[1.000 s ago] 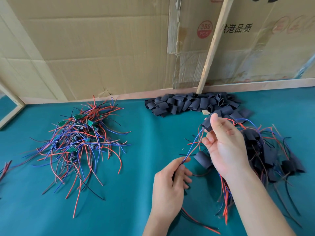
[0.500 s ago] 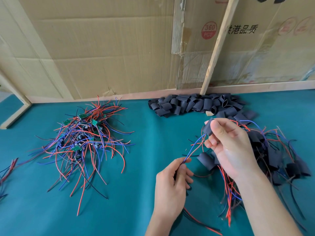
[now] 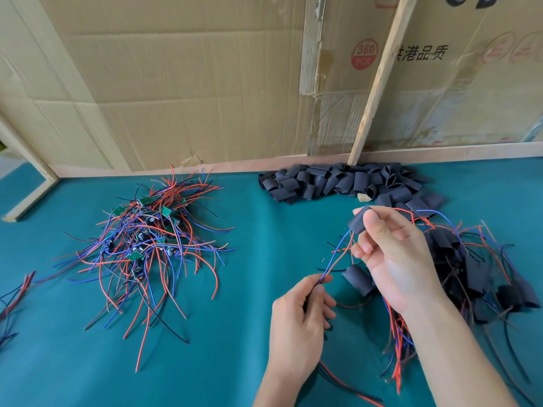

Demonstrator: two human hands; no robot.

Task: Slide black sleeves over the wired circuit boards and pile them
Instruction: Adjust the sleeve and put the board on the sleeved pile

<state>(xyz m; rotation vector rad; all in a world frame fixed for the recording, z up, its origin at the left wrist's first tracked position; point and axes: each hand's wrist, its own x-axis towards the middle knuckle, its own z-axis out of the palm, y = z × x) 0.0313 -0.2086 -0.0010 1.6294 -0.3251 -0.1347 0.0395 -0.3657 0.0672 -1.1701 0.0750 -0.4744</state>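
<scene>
Head view, while you work mid-batch: one unit in hand.
Left hand (image 3: 296, 315): your grip pinches the wires (image 3: 338, 254) of one board.
Right hand (image 3: 393, 259): thumb and fingers hold a sleeve (image 3: 357, 221) above those wires, not yet slid on.
Done: sleeved pile (image 3: 482, 271) on the surface (image 3: 235, 348), right of your hands.
Left: bare boards (image 3: 144, 245) heaped far left; loose sleeves (image 3: 338, 180) by the back wall. Judged roughly halfway.
</scene>
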